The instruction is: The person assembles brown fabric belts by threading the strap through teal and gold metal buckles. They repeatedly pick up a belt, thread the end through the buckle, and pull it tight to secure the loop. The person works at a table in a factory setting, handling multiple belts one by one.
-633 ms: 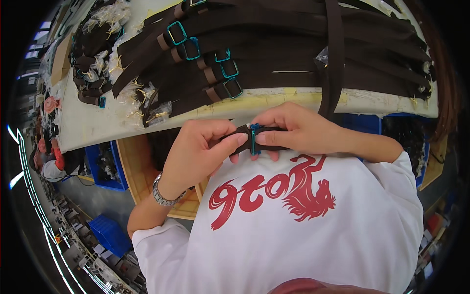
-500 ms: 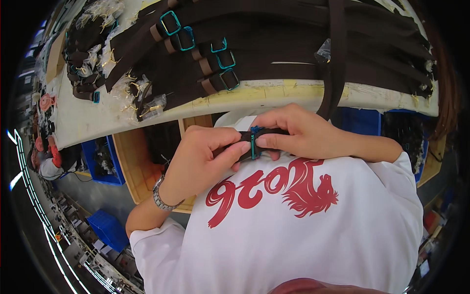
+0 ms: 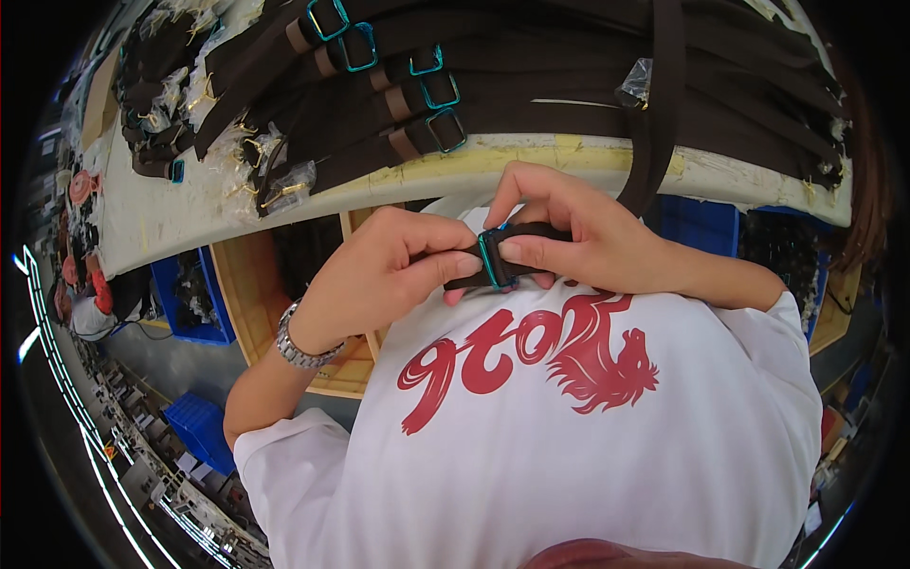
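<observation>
In front of my chest, both hands hold a dark belt [image 3: 538, 230] with a teal-edged metal buckle [image 3: 489, 260]. My left hand [image 3: 389, 261] pinches the strap just left of the buckle, thumb against it. On the buckle's right side my right hand [image 3: 599, 232] is closed round the belt, its thumb pressed close to the frame and its forefinger arched above. Fingers cover part of the strap, so how it passes through the buckle is partly hidden.
More dark belts [image 3: 531, 66] lie across the pale worktable [image 3: 531, 152], several with teal buckles at the left end. One strap [image 3: 654, 123] hangs over the table's front edge. Clear plastic wraps [image 3: 289, 185], wooden boxes [image 3: 251, 294] and blue bins [image 3: 700, 228] are around and below. Another person [image 3: 93, 308] is far left.
The buckle has turned from nearly edge-on to a more open, tilted view. My left hand has shifted up and slightly left; my right forefinger has lifted.
</observation>
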A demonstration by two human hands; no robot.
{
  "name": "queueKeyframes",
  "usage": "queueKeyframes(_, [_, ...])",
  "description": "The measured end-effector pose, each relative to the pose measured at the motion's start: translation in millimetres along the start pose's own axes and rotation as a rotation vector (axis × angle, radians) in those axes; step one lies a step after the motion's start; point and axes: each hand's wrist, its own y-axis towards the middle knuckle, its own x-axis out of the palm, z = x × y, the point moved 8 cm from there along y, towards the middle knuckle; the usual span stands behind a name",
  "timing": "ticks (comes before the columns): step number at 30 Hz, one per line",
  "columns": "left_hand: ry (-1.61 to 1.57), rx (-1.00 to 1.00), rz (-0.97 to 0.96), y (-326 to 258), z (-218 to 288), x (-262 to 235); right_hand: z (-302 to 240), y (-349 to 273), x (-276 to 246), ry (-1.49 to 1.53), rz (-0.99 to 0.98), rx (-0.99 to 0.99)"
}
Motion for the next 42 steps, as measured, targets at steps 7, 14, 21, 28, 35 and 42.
queueKeyframes(7, [-0.334,-0.037,0.167,-5.5,-26.3,-6.4,-18.5,-1.7,-0.6,-0.251,0.049,-0.279])
queueKeyframes(14, [-0.230,-0.040,0.246,-16.3,-13.2,0.5,-23.8,-0.4,-2.4,-0.349,0.124,-0.481])
queueKeyframes(21, [-0.855,0.088,0.118,-4.4,-40.7,32.0,-25.1,-4.6,-3.3,-0.235,0.126,-0.312])
queueKeyframes(28, [0.320,0.483,0.488,-12.0,2.7,5.5,-6.1,-1.0,-10.8,-0.296,0.276,-0.217])
queueKeyframes(35, [-0.803,0.223,0.130,3.9,-35.3,27.8,-9.5,-0.6,-13.8,-0.308,0.202,-0.277])
queueKeyframes(42, [0.014,0.332,0.434,-38.7,9.2,-17.8,-11.2,7.6,-23.4,-0.257,0.218,-0.209])
